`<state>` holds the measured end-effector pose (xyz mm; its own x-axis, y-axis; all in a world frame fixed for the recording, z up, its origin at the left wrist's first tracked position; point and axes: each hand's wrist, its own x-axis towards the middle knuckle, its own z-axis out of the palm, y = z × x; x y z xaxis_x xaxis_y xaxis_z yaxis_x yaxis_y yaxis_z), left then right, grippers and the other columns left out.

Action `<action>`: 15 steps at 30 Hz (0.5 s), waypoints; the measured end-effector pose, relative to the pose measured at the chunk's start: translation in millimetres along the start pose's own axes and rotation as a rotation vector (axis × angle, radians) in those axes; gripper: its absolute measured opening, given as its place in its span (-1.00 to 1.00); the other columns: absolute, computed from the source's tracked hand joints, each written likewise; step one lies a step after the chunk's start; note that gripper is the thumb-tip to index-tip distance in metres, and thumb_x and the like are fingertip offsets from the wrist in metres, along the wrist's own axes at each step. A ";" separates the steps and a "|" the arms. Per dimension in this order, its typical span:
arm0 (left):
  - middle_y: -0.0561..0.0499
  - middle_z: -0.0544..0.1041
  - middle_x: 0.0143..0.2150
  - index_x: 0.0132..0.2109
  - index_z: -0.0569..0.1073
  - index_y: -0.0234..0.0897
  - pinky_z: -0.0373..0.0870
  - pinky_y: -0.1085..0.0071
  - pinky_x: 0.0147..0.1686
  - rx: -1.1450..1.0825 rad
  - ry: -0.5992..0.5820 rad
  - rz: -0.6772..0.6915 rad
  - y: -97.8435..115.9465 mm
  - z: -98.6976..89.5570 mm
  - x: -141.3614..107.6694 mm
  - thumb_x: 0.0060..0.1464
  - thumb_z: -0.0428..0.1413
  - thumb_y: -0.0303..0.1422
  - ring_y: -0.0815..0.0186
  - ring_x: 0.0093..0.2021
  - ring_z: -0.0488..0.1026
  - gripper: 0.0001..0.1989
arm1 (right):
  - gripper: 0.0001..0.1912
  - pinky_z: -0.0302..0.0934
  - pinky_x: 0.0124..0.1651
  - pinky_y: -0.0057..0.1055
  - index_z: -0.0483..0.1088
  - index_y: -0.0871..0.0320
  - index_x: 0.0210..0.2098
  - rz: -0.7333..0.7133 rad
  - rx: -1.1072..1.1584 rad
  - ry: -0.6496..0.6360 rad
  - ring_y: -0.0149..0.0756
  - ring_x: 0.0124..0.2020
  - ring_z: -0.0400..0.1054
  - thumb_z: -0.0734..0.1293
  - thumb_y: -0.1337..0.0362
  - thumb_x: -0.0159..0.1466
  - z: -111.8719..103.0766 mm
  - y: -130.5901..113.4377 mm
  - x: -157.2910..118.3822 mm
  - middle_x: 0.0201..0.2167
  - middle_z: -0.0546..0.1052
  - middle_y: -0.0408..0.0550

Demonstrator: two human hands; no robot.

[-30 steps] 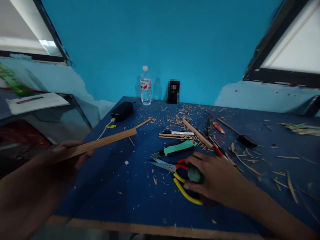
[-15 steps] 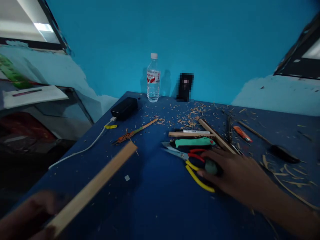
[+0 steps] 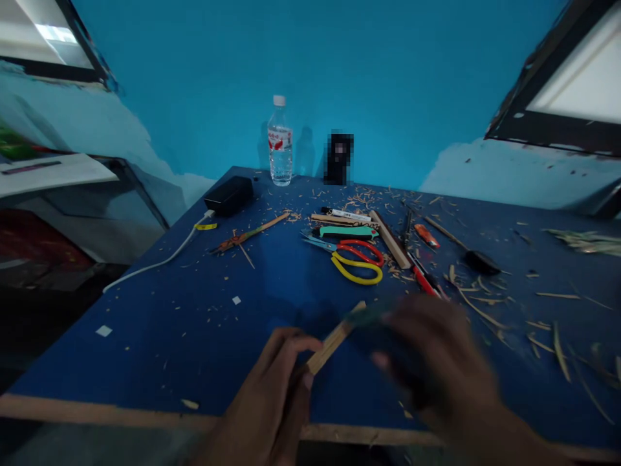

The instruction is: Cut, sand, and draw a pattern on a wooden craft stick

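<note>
Over the near side of the bench (image 3: 160, 362), the left hand (image 3: 272, 382) grips a wooden strip (image 3: 332, 344), likely light and stiff, best pinched by its sides; the right hand (image 3: 436, 349), near its far end, is too blurred to tell.

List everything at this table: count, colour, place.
Wooden strip: 1, tan, in left hand
Blurred tool: 1, greenish, in right hand
Scissors: 1, red and yellow, centre
Cutter: 1, green, behind scissors
Marker: 1, white, behind cutter
Wood pieces: 2, tan, near cutter
Bottle: 1, clear, by wall
Pixelated object: 1, black, by wall
Box: 1, black, rear left
Cable: 1, white, left
Decorated stick: 1, brown, left
Other items: several, mixed colours, right
Fibre bundle: 1, pale, right
Shavings: many, tan, across table
Paper scraps: 2, white, left
Left hand: 1, front centre
Right hand: 1, blurred, front right
</note>
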<state>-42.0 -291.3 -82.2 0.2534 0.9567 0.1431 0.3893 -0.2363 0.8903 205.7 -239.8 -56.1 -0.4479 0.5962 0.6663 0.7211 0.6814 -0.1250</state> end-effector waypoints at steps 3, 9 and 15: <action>-0.04 0.52 -0.08 0.11 0.27 -0.11 0.55 0.58 -0.40 0.179 0.020 0.070 -1.4 4.0 3.2 0.41 -0.15 -0.36 0.38 -0.27 0.57 -0.78 | -0.42 0.25 0.23 0.03 0.17 0.19 0.35 -0.116 -0.005 -0.364 0.03 0.29 0.25 0.26 0.25 0.37 14.5 -19.0 -31.1 0.27 0.39 0.11; 0.00 0.54 0.07 0.22 0.35 -0.13 0.56 0.32 -0.06 0.636 0.109 0.233 -20.1 7.4 -0.6 0.39 -0.06 -0.43 0.22 0.07 0.51 -0.67 | -0.25 0.42 0.16 -0.04 -0.06 0.32 0.47 -0.166 -0.069 -0.442 0.06 0.36 0.21 0.14 0.01 0.45 7.8 -22.0 -46.4 0.38 0.26 0.19; 0.13 0.48 0.27 0.27 0.40 -0.22 0.23 0.44 0.29 0.700 0.221 0.498 -39.3 2.2 -28.6 0.41 -0.01 -0.36 0.32 0.26 0.39 -0.64 | -0.43 0.34 0.29 -0.24 0.07 0.01 0.43 0.326 0.149 -0.279 -0.24 0.28 0.33 0.08 0.36 0.45 -4.4 -17.3 -36.8 0.35 0.34 -0.09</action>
<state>-62.5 -309.7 -122.2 0.3894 0.7087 0.5883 0.7504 -0.6145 0.2436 212.0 -275.4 -75.2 -0.3500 0.8675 0.3534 0.7736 0.4804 -0.4132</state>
